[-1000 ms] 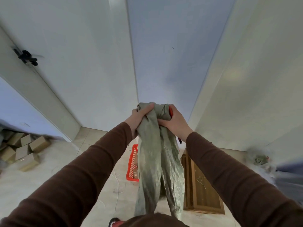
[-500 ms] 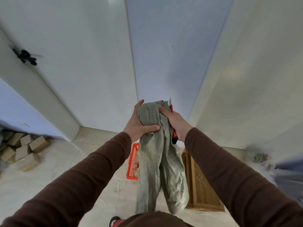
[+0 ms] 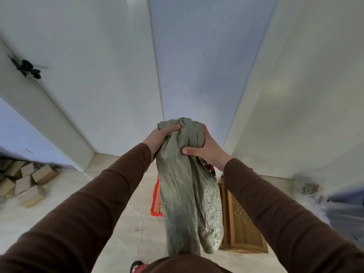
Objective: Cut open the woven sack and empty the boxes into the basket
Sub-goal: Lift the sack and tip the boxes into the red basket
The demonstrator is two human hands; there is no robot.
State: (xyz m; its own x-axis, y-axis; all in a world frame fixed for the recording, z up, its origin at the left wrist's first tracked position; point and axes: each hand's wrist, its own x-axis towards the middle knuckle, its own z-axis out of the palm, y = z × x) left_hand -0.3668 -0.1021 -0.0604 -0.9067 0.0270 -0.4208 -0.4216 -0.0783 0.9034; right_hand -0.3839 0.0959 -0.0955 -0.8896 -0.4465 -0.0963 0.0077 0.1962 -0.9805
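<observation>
**Both hands bunch the limp sack above the basket**

While the grey-green woven plastic sack (image 3: 189, 194) hangs slack from its gathered top, both hands clutch it at chest height in front of the white walls. Left hand (image 3: 159, 140) curls its fingers over the sack's bunched left edge; right hand (image 3: 206, 148) wraps the right side, thumb pressed across the front folds. Just below the right wrist, against the sack's right edge, a small red-and-black handled tool (image 3: 211, 169) peeks out; I cannot tell how it is held. Behind the sack's lower left side, the red slotted plastic basket (image 3: 156, 198) sits on the pale tiled floor (image 3: 126, 223), mostly hidden. To the sack's right, a flat wooden framed panel (image 3: 242, 223) lies on the floor. Far to the sack's left, a heap of small brown cardboard boxes (image 3: 25, 180) rests by the wall.
</observation>
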